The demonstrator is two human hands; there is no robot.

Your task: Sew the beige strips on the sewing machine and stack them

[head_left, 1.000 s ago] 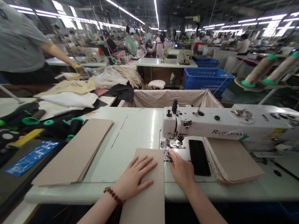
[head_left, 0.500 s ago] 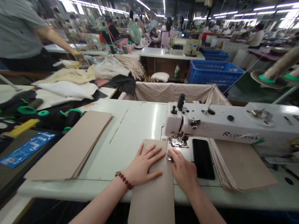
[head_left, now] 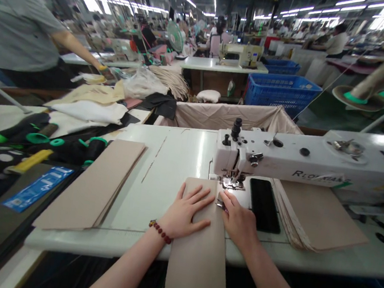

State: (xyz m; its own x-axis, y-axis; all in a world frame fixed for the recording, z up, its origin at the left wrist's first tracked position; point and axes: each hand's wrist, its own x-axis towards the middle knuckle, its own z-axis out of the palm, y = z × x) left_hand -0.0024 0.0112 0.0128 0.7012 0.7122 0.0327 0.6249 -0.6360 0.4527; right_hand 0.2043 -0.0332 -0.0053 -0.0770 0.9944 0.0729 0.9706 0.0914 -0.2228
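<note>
A long beige fabric panel [head_left: 196, 266] lies on the sewing machine table, its far end beside the presser foot [head_left: 232, 182] and its near end hanging over the front edge. My left hand [head_left: 188, 213] rests flat on this panel with fingers spread. At the panel's right edge, just in front of the presser foot, my right hand [head_left: 240, 220] is closed around small metal snips [head_left: 220, 204]. Only their tips show; the rest is inside the fingers. The right fingertips touch the panel's edge.
The white sewing machine [head_left: 291, 161] spans the right side. A black phone [head_left: 264, 205] and stacked beige panels [head_left: 319, 215] lie under its arm. More panels [head_left: 96, 183] are at left, near thread cones [head_left: 95, 151]. A cloth-lined bin [head_left: 209, 116] stands behind; a co-worker [head_left: 24, 30] reaches in at left.
The view has shifted slightly, moving the machine a little to the right in the picture. Both hands keep nearly the same place on the panel.
</note>
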